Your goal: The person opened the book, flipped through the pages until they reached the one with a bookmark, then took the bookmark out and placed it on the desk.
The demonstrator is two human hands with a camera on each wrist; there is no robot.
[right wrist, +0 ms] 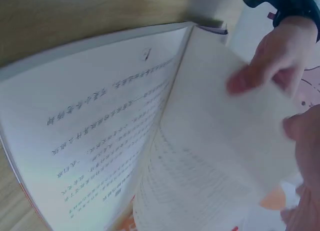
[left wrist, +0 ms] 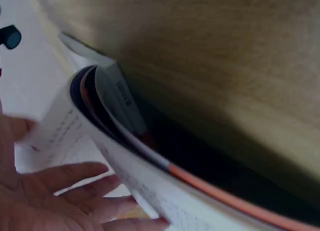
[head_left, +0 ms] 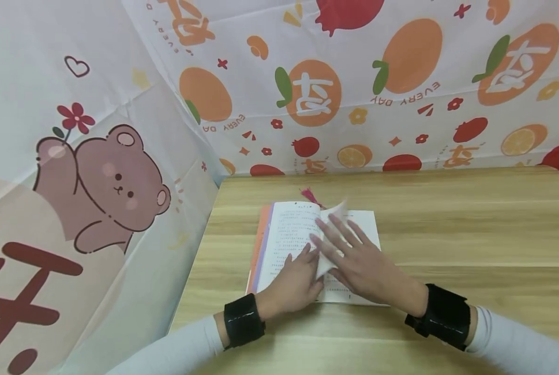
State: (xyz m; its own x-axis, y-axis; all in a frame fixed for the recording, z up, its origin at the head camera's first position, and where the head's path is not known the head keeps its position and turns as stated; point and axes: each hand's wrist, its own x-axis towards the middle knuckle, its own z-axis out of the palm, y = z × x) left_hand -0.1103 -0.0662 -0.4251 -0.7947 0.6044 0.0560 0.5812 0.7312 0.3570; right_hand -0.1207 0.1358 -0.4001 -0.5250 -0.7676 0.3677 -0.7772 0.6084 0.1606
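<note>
An open book (head_left: 289, 224) with printed pages lies on the wooden table, its orange and lilac cover edges showing on the left. Between its two sides a page (right wrist: 225, 121) stands lifted and curving, partly hidden by the hands in the head view. Over the lifted page and the book's right side, my right hand (head_left: 361, 263) spreads its straight fingers; they touch the page. My left hand (head_left: 293, 284) rests on the lower part of the left page near the spine, fingers extended. In the left wrist view, the left hand's fingers (left wrist: 90, 191) lie straight along the paper.
A pink tassel (head_left: 310, 196) sticks out past the book's top edge. The wooden table (head_left: 471, 234) extends to the right. Behind it hangs a fruit-print cloth (head_left: 251, 94), and a bear-print cloth (head_left: 115, 177) hangs on the left. Black bands (head_left: 448, 315) circle both wrists.
</note>
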